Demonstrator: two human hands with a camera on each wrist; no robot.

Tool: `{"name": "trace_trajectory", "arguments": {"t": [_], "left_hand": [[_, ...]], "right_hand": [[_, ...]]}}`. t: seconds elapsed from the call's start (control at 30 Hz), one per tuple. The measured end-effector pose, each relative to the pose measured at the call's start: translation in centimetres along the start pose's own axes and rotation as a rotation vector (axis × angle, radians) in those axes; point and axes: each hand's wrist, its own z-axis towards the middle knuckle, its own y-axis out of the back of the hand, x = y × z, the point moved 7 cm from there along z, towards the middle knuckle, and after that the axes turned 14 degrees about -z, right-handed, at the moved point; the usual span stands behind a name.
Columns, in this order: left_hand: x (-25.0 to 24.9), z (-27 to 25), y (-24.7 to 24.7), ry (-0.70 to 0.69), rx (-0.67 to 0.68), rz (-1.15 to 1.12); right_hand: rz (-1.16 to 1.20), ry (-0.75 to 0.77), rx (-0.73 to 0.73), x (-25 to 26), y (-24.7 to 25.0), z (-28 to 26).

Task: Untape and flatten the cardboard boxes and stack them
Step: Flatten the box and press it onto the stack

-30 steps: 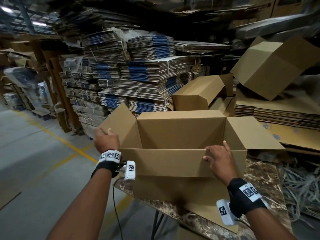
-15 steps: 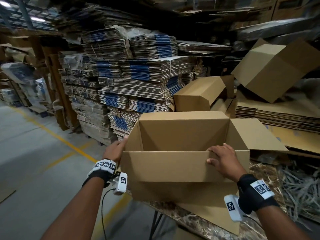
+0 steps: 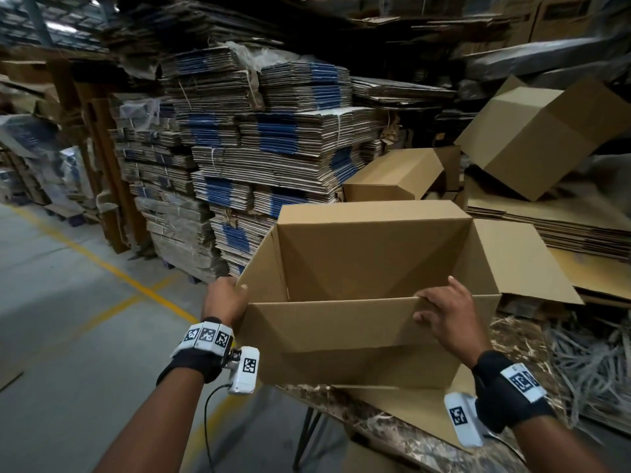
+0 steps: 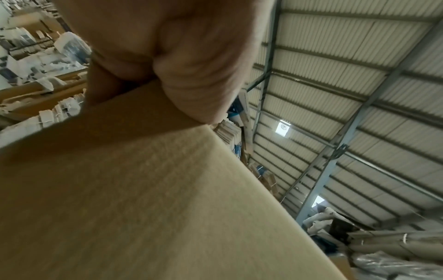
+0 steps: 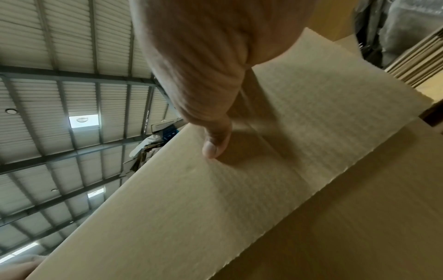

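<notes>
An open brown cardboard box (image 3: 341, 332) stands on a mottled table (image 3: 392, 435) in front of me, with its top flaps loose. My left hand (image 3: 223, 300) grips the left side flap, thumb on the inner face and fingers behind it. In the left wrist view the thumb (image 4: 199, 79) lies on the cardboard (image 4: 143, 208). My right hand (image 3: 447, 314) holds the near wall's top edge at the right, fingers hooked over it and thumb (image 5: 215, 145) pressed on the outer face (image 5: 239, 208). The right flap (image 3: 519, 261) lies spread outward.
Tall bundles of flattened cardboard (image 3: 259, 141) rise behind the box. Two more unflattened boxes (image 3: 396, 175) (image 3: 532, 138) lie at the back right, on flat sheets (image 3: 563, 227). Shredded strips (image 3: 587, 363) lie at the right. Concrete floor with yellow lines (image 3: 112, 268) is on the left.
The left flap, spread outward a second ago, now stands up against the box. My left hand moved right and down with it. The right hand kept its hold.
</notes>
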Motion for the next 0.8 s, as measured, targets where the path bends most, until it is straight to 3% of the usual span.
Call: {"name": "trace_trajectory", "arguments": {"t": [0.17, 0.37, 0.5, 0.6, 0.8], "left_hand": [[0.9, -3.0, 4.2, 0.038, -0.264, -0.075], [3.2, -8.2, 5.9, 0.174, -0.543, -0.359], [3.8, -11.6, 4.1, 0.226, -0.600, -0.396], [3.6, -13.4, 2.6, 0.208, -0.614, -0.397], [3.4, -15.3, 0.7, 0.228, -0.656, -0.437]], "right_hand": [[-0.068, 0.058, -0.043, 3.0, 1.6, 1.4], [0.007, 0.116, 0.081, 3.4, -0.1, -0.3], [0.082, 0.142, 0.129, 1.5, -2.5, -3.1], [-0.019, 0.218, 0.139, 0.9, -3.1, -4.5], [-0.168, 0.162, 0.312, -1.4, -2.4, -5.7]]}}
